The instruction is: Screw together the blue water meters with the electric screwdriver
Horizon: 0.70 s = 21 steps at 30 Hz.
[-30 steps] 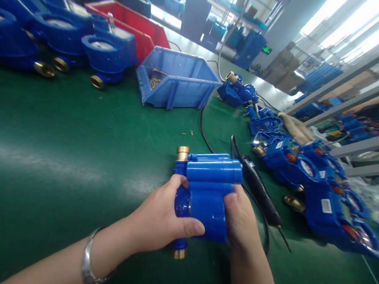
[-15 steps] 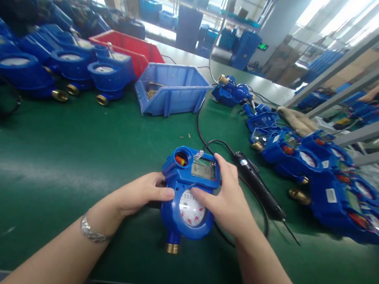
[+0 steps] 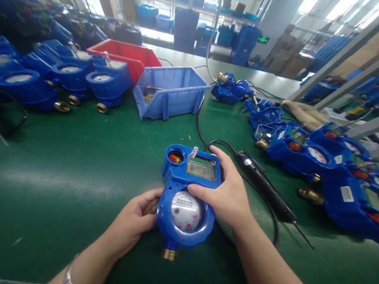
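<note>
A blue water meter (image 3: 188, 236) with a brass threaded end is held low over the green bench. Its white round dial (image 3: 185, 211) sits off-centre in the blue ring, and above it are a small digital display and an orange part in a round opening. My right hand (image 3: 229, 191) grips the upper right side, thumb on the rim above the dial. At the lower left, my left hand (image 3: 142, 215) is closed against the meter's side, its fingertips partly hidden. Just right of my right hand lies a black electric screwdriver (image 3: 266, 186) with its cable.
A blue bin (image 3: 182, 104) with small brass screws and a red bin (image 3: 123, 56) stand at the back. Several blue meters (image 3: 104, 87) stand at left; more opened meters (image 3: 343, 192) lie at right. Two loose screws (image 3: 186, 138) lie on the green bench (image 3: 65, 166).
My left thumb has left the meter's front and that hand has slid down along its side. The meter is tilted, the dial now off-centre in its ring. The view has shifted slightly.
</note>
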Tool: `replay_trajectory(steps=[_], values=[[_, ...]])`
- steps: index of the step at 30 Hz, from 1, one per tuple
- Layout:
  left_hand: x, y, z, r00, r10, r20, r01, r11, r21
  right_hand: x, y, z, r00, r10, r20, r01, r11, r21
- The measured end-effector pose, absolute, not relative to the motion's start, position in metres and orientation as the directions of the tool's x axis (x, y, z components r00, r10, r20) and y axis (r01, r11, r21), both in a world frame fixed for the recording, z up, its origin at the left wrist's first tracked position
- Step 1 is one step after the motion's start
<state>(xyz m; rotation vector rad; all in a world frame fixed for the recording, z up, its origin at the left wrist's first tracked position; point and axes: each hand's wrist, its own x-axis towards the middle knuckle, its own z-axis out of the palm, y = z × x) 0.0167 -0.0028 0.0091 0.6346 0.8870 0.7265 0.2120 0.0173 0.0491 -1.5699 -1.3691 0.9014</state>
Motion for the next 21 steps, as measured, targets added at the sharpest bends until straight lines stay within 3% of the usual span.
replay_trajectory(steps=[5, 11, 15, 21], values=[[0.012, 0.008, 0.008, 0.650, 0.680, -0.340, -0.206, 0.588, 0.782, 0.209, 0.021, 0.048, 0.161, 0.986, -0.031, 0.285, -0.077, -0.956], [0.015, 0.030, 0.010, 0.778, 0.568, -0.268, 0.030, 0.393, 0.919, 0.208, 0.025, 0.047, 0.140, 0.989, -0.047, 0.200, -0.075, -0.977], [0.016, 0.036, 0.010, 0.789, 0.571, -0.224, 0.017, 0.345, 0.938, 0.211, 0.026, 0.047, 0.095, 0.992, -0.083, 0.197, -0.100, -0.975], [0.015, 0.022, 0.017, 0.730, 0.606, -0.316, 0.044, 0.419, 0.907, 0.227, 0.007, 0.041, -0.111, 0.986, -0.124, 0.123, -0.110, -0.986]])
